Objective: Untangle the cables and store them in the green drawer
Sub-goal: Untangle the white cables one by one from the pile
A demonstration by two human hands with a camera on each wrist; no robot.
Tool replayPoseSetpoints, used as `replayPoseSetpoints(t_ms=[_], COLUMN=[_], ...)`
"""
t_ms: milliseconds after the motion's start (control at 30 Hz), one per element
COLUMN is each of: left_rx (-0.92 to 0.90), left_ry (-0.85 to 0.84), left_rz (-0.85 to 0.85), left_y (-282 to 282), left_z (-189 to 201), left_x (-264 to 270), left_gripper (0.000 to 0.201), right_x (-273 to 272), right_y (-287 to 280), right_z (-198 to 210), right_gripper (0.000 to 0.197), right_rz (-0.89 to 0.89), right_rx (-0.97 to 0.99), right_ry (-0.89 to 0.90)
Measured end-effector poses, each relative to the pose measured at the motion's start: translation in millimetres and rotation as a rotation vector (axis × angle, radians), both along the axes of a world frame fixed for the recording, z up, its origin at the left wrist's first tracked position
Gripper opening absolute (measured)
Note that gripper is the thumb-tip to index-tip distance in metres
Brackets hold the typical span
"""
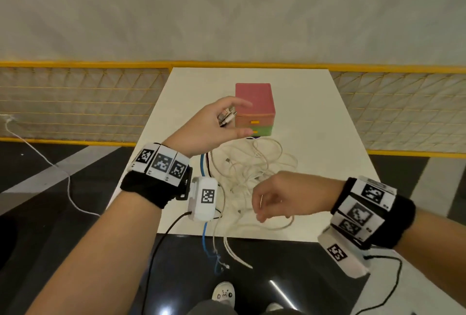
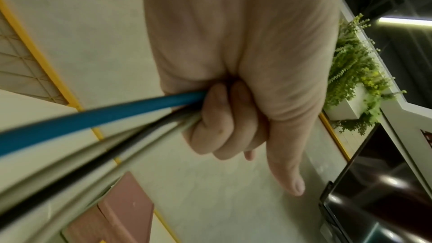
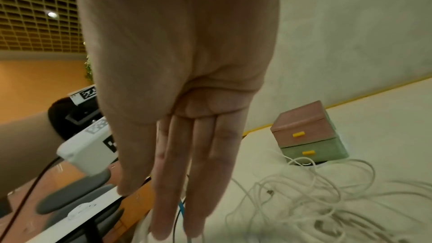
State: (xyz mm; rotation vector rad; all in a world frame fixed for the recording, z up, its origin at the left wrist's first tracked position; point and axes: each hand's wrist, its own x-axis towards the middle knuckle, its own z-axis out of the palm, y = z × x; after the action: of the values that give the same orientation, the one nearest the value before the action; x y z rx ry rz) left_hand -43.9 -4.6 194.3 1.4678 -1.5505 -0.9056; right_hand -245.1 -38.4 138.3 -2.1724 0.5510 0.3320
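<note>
A small drawer box (image 1: 254, 103) stands mid-table, pink on top, with the green drawer (image 1: 263, 130) at the bottom, shut, also seen as the green drawer (image 3: 313, 151). My left hand (image 1: 214, 123) is raised in front of it and grips a bundle of cable ends (image 1: 226, 118). From my left hand (image 2: 224, 123) run a blue cable (image 2: 93, 119), a dark one and white ones. A tangle of white cables (image 1: 252, 166) lies on the table. My right hand (image 1: 272, 201) hovers over its near part, fingers (image 3: 187, 182) straight and pointing down.
The white table (image 1: 315, 113) ends just below my hands; a blue cable (image 1: 205, 239) and white ones hang over that front edge. A yellow mesh fence (image 1: 75, 103) runs behind the table. A loose white cord (image 1: 50, 166) lies on the dark floor at left.
</note>
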Motion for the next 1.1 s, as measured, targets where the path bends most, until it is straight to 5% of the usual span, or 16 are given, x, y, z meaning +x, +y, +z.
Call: replayPoseSetpoints(t_ms=[200,300,433,700,933,1100], left_rx=[-0.006,-0.039,-0.073,-0.110,-0.064,-0.150], left_ry=[0.073,0.191,0.348,0.405,0.412,0.451], left_rz=[-0.012,0.013,0.073,0.178,0.202,0.219], left_y=[-1.9,-4.3,-11.9,-14.8,-15.0,-17.4], left_z=[-7.4,-9.3,-10.3,-13.7,-23.2,-9.8], left_x=[-20.1,-30.3,-34.6,-14.0,-20.8,-10.2], left_gripper=[0.027,0.021,0.021,0.024,0.023,0.025], right_x=[16.4,28.9,45.5,39.3,59.3,56.5], right_y=[-24.2,-26.5,-17.0,-3.6,-21.9,-3.5], right_z=[17.6,22.0,7.6,-36.6,-10.4,-59.6], right_gripper=[0.018,0.029,0.015,0.025,0.021,0.027], right_rz=[-0.305,-0.291,-0.208,-0.095,-0.133,0.011], right_rx=[-0.223,-0.032,0.316,0.015,0.164,-0.010], right_ry=[-0.368,-0.423,-0.455,-0.272,-0.441,-0.218])
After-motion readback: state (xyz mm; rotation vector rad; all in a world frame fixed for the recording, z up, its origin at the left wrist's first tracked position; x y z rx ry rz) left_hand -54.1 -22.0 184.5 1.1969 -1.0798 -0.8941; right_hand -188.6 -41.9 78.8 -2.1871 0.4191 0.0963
